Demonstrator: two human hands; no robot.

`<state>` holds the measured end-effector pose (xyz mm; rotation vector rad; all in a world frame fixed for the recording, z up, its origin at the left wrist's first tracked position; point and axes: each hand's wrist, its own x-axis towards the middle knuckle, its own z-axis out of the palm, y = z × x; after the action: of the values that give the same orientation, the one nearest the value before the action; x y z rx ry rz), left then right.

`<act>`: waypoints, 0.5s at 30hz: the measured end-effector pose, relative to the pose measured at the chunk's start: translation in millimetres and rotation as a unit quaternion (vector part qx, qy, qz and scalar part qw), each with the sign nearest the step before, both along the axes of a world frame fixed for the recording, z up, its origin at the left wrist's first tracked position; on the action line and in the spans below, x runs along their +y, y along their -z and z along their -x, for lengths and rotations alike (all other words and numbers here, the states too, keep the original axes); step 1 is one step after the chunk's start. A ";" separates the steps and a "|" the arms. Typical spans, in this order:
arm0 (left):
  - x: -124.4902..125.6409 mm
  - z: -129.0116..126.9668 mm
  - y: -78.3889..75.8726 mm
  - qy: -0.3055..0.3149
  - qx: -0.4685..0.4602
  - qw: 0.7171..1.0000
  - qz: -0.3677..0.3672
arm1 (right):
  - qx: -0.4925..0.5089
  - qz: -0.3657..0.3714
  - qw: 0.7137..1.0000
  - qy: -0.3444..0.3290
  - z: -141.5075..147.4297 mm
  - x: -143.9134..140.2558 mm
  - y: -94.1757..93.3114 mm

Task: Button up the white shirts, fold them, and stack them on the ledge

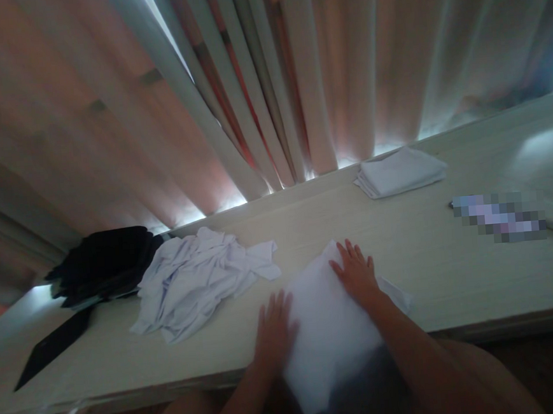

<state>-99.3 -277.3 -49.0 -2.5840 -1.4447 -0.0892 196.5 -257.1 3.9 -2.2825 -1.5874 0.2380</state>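
A white cloth lies spread on the table in front of me, its near end hanging over the front edge toward my lap. My left hand rests along the cloth's left side with fingers stretched out, slightly blurred. On its upper right corner my right hand lies flat, fingers spread. A small white flap of cloth sticks out to the right under my right forearm. To the left of my left hand is a crumpled heap of white cloth.
A folded white cloth stack sits near the back edge. A black pile and a flat black piece lie at left. At right is a pixelated, blurred-out object. Curtains hang behind the pale table.
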 end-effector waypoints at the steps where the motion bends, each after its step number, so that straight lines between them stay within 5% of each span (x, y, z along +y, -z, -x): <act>1: 3.8 2.2 -0.9 -0.001 0.004 1.000 0.007 | 0.005 0.003 1.000 0.026 -5.8 -2.0 -4.5; 5: 25.8 16.5 -13.9 -0.006 0.025 0.999 0.046 | 0.034 0.031 0.995 0.089 -32.1 -13.0 -18.0; 9: 42.8 21.8 -36.6 -0.003 0.025 0.998 0.051 | 0.082 0.074 0.991 0.069 -50.2 -21.0 -23.3; 15: 28.6 -21.3 -49.3 0.060 0.008 0.994 0.086 | 0.154 0.123 0.980 0.008 -52.7 -21.8 -23.5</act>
<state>-78.0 -248.7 0.4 -2.8022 -1.3449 0.0409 249.3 -278.9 27.4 -2.2936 -1.4457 0.7840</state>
